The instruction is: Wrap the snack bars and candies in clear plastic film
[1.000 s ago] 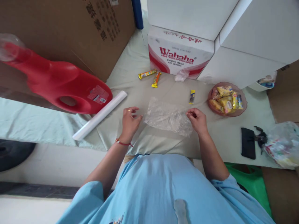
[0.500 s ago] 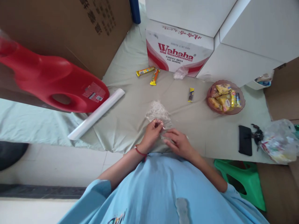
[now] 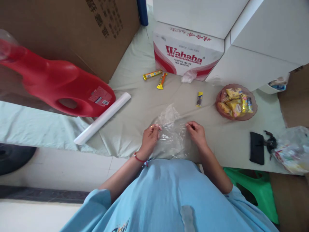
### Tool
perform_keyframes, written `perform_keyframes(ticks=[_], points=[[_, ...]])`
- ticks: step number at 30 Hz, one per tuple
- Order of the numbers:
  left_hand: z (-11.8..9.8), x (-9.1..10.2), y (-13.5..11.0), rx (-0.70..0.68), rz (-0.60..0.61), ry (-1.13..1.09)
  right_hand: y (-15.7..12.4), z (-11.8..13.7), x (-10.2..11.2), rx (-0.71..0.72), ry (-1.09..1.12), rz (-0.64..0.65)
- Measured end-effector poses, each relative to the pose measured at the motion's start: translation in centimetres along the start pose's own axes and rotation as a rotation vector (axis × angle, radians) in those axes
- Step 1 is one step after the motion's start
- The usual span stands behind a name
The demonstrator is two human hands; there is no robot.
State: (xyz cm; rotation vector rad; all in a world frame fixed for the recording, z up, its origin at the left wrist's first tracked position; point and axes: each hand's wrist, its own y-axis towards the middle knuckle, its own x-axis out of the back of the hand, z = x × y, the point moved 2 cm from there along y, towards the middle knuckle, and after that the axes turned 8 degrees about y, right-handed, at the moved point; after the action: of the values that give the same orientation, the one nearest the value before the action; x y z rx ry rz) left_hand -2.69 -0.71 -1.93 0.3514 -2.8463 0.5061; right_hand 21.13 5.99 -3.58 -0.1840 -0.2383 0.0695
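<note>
A clear plastic bag [image 3: 172, 137] is stretched between my two hands, just above the cloth at the table's front edge. My left hand [image 3: 151, 137] pinches its left side. On the opposite side, my right hand [image 3: 196, 131] grips the edge between thumb and fingers. Right behind the bag lies a crumpled heap of clear plastic [image 3: 169, 113]; where one ends and the other begins is hard to see. Farther back, two yellow wrapped snack bars [image 3: 152, 74] lie side by side, and a dark-and-yellow wrapped snack [image 3: 199, 99] lies to the right.
A pink bowl [image 3: 218, 111] of wrapped snacks stands right. A white roll [image 3: 102, 119] and red jug [image 3: 65, 83] are left. Behind are a Wahaha carton [image 3: 188, 51] and a brown box [image 3: 72, 32]. A black phone [image 3: 257, 148], keys [image 3: 270, 141] and a filled plastic bag [image 3: 293, 151] lie far right.
My hands have moved apart, the left one leftward and the right one rightward. The clear plastic bag, bunched between the fingers before, is now spread out flat between them.
</note>
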Motion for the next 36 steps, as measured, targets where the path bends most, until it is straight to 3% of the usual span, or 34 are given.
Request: perform_keyframes(ticks=[4,10,12,15,17,20,23,25,27,32,36], points=[[1.2,3.1,0.6,0.060,-0.152,0.011,-0.6,-0.1,2.1,-0.026,0.017,-0.112],[3.2,6.2,1.2,0.115,-0.203,0.202,-1.1,-1.4,4.2,-0.018,-0.094,-0.121],[2.9,6.8,0.8,0.021,-0.306,0.366,-1.1,-1.7,4.6,-0.008,-0.163,-0.065],[1.3,7.2,-0.6,-0.241,-0.495,0.621,-0.7,-1.5,5.0,0.068,-0.275,-0.046],[0.0,6.5,-1.3,-0.419,-0.445,0.725,-0.1,-1.0,5.1,0.150,-0.361,-0.100],[-1.6,4.5,-1.2,-0.621,-0.146,0.804,1.6,-0.5,4.5,0.232,-0.420,-0.153],[-2.0,2.3,0.6,-0.698,0.048,0.889,3.5,-0.3,2.8,0.204,-0.341,-0.070],[-1.5,1.4,2.3,-0.673,0.077,0.971,4.7,-0.1,1.7,0.170,-0.271,0.003],[-0.6,1.1,4.0,-0.609,0.077,1.035,5.8,0.0,1.3,0.165,-0.231,-0.003],[1.4,1.7,6.0,-0.506,0.033,1.088,7.7,0.1,3.6,0.199,-0.306,-0.179],[1.6,1.8,6.1,-0.486,0.018,1.096,6.1,1.4,4.7,0.353,-0.511,-0.312]])
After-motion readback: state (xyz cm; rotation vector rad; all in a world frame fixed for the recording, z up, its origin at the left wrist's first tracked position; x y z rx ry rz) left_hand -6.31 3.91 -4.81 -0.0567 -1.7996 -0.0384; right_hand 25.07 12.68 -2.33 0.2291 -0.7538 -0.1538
